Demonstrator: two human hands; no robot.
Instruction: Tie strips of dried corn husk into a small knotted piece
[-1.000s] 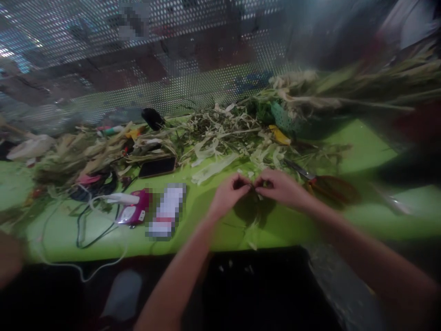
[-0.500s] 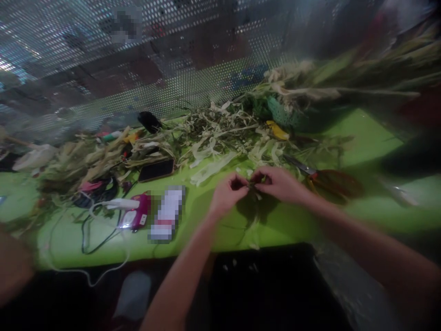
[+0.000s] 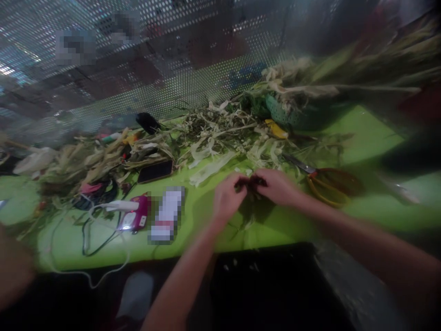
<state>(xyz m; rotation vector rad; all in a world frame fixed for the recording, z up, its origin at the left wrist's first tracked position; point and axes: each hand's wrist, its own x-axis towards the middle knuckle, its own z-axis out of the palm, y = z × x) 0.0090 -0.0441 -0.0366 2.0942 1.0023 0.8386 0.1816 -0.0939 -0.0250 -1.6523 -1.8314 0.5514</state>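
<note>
My left hand [image 3: 230, 195] and my right hand [image 3: 275, 185] meet over the green tabletop [image 3: 203, 216], fingertips almost touching. Both are closed in a pinch on a small plant piece [image 3: 254, 195], mostly hidden by the fingers. Thin stems and pale shreds hang or lie just below it. Behind my hands lies a pale strip of husk [image 3: 212, 169], close to a heap of dried plant pieces [image 3: 220, 126]. Scissors with orange handles [image 3: 327, 184] rest to the right of my right hand.
To the left lie a pixelated pale phone-like item [image 3: 168, 214], a magenta device [image 3: 138, 214] with a white cable, and a dark phone [image 3: 155, 171]. A green basket [image 3: 280, 110] holding dried stalks stands behind. A perforated screen [image 3: 165, 87] rises at the back. Someone's arm shows at left.
My fingertips have come closer together, and both hands have turned slightly inward around the small plant piece. The things on the table stay where they were.
</note>
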